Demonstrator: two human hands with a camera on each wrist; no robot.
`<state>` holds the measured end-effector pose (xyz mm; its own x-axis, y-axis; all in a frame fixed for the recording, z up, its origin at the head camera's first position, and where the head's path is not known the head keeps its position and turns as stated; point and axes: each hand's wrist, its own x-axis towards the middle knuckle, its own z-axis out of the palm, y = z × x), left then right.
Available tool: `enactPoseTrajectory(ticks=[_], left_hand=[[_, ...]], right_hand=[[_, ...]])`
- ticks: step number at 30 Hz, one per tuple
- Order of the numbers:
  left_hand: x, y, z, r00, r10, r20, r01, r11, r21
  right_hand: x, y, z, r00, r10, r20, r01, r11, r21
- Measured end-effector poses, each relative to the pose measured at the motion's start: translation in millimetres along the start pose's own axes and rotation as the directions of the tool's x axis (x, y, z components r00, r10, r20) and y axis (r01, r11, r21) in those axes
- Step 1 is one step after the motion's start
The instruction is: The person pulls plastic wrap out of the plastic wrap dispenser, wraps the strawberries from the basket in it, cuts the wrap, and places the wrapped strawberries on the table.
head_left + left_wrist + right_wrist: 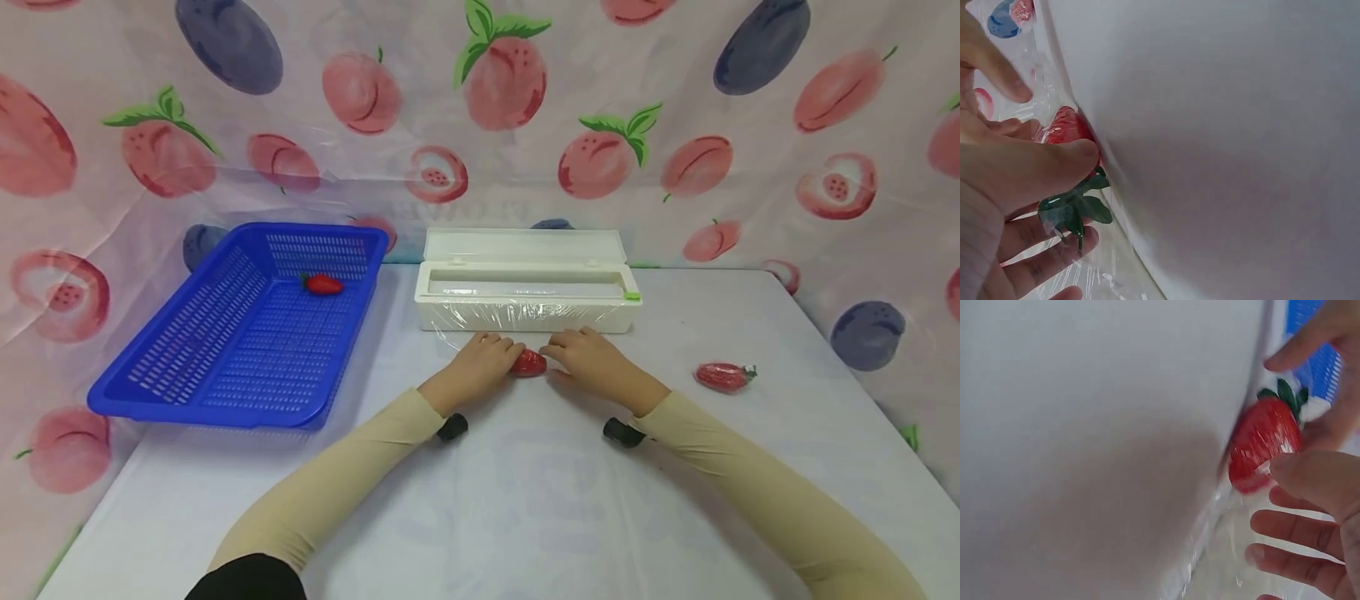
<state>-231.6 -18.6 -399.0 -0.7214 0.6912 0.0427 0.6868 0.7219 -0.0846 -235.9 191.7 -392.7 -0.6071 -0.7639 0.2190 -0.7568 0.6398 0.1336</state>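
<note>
A red strawberry (pixel 528 363) with green leaves (pixel 1075 209) lies in clear cling film (pixel 1235 550) in front of the dispenser box (pixel 525 315). My left hand (pixel 483 362) is at its leafy end, the fingers spread behind the leaves. In the right wrist view, the left thumb stands apart from the fruit. On the pointed end side, my right hand (pixel 592 364) has its fingers loosely extended, and its thumb overlaps the strawberry in the right wrist view. Film stretches down the box's front toward both hands.
A blue basket (pixel 225 414) stands at the left, with another strawberry (pixel 324 285) inside it. At the right lies a film-wrapped strawberry (pixel 723 377). The box's lid (pixel 525 245) is raised, and a green slider (pixel 632 296) sits at its right end.
</note>
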Motion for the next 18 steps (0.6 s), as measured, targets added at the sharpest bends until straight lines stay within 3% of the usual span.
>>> enactPoseTrajectory(ticks=[3,11,14,18], left_hand=[[0.5,-1.6,1.2,1.000,0.002,-0.015,-0.002,1.000,-0.004],[11.1,-1.4,6.2,0.997,-0.001,-0.083,0.007,0.997,0.083],[13.3,-2.1,3.7,0.998,-0.041,-0.045,0.044,0.997,0.056],[10.8,-2.6,-5.3,0.995,-0.095,0.031,0.097,0.994,-0.054]], right_hand=[[6.8,-4,5,1.000,-0.005,0.015,0.005,1.000,-0.021],[17.8,-5,12,0.997,0.031,0.064,-0.030,0.999,-0.019],[18.9,-6,11,0.996,0.047,0.071,-0.046,0.999,-0.010],[17.1,-7,9,0.999,0.044,0.024,-0.043,0.998,-0.038]])
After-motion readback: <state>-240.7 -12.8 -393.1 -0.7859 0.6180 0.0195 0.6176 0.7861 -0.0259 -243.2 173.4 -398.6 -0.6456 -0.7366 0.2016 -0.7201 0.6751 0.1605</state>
